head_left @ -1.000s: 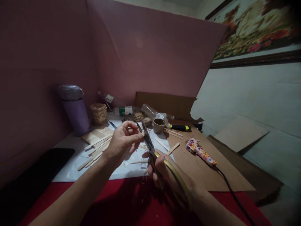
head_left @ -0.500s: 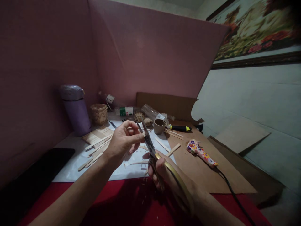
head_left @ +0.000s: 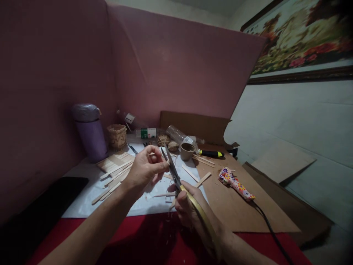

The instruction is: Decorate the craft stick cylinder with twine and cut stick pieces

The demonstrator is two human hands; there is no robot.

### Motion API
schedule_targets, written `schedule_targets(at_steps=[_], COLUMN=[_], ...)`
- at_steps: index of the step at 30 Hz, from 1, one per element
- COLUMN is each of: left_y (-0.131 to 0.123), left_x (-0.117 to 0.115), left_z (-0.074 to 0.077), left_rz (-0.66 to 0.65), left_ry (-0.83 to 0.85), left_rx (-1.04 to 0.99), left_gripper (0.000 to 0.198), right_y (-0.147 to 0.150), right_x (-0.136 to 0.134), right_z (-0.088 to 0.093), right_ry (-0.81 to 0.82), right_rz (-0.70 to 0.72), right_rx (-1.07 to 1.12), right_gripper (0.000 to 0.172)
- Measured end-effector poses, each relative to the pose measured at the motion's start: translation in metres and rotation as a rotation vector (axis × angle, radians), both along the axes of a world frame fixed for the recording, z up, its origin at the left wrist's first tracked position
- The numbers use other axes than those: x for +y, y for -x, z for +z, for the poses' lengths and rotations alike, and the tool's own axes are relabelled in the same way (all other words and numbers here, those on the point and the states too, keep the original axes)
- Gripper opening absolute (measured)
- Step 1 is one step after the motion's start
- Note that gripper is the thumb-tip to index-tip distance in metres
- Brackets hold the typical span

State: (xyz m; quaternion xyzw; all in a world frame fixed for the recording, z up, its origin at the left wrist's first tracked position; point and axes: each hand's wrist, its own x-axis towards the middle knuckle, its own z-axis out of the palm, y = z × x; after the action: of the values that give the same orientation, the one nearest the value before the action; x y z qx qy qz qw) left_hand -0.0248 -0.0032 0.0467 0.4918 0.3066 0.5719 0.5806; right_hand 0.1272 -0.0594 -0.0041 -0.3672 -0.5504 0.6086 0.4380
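My right hand (head_left: 190,202) is wrapped round the gold handles of a pair of scissors (head_left: 174,172), whose dark blades point up and away from me. Beside the blades, my left hand (head_left: 147,165) is closed in a pinch; a small pale piece shows at its fingertips, too small to name. The blade tips are right at those fingertips. Under and left of my left hand, wooden craft sticks (head_left: 106,193) lie on a white sheet (head_left: 79,204). Thin scraps and cut sticks lie below the scissors.
A purple bottle (head_left: 91,136) and a small woven basket (head_left: 117,136) stand at the left. Behind are twine balls (head_left: 173,146), plastic bottles (head_left: 176,133) and a small cup (head_left: 188,151). A yellow-black cutter (head_left: 211,153) and a flowered, corded glue gun (head_left: 235,184) lie on cardboard (head_left: 264,213).
The scissor blades have drawn closer together, and the fingers of my right hand have closed in with the handles. My left hand keeps its pinch in nearly the same place.
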Motion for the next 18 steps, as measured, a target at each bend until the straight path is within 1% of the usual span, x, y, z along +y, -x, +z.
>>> schedule_targets(at_steps=[4, 11, 15, 18], left_y=[-0.0034, -0.0023, -0.0029, -0.0012], left_x=[-0.0013, 0.0001, -0.0006, 0.0004], left_z=[0.0011, -0.003, -0.0026, -0.0041], left_rz=[0.002, -0.007, 0.0, 0.002], left_ry=[0.032, 0.026, 0.051, 0.048], left_rx=[-0.042, -0.025, -0.034, -0.026], left_gripper=[0.047, 0.046, 0.046, 0.043], right_y=[0.0018, 0.0069, 0.0074, 0.0058], right_x=[-0.0026, -0.0059, -0.0029, -0.0007], right_z=[0.0014, 0.0014, -0.002, -0.0047], right_ry=[0.046, 0.067, 0.051, 0.029], right_rz=[-0.028, -0.105, -0.106, -0.07], right_rx=[0.006, 0.018, -0.014, -0.019], right_gripper=[0.069, 0.06, 0.065, 0.066])
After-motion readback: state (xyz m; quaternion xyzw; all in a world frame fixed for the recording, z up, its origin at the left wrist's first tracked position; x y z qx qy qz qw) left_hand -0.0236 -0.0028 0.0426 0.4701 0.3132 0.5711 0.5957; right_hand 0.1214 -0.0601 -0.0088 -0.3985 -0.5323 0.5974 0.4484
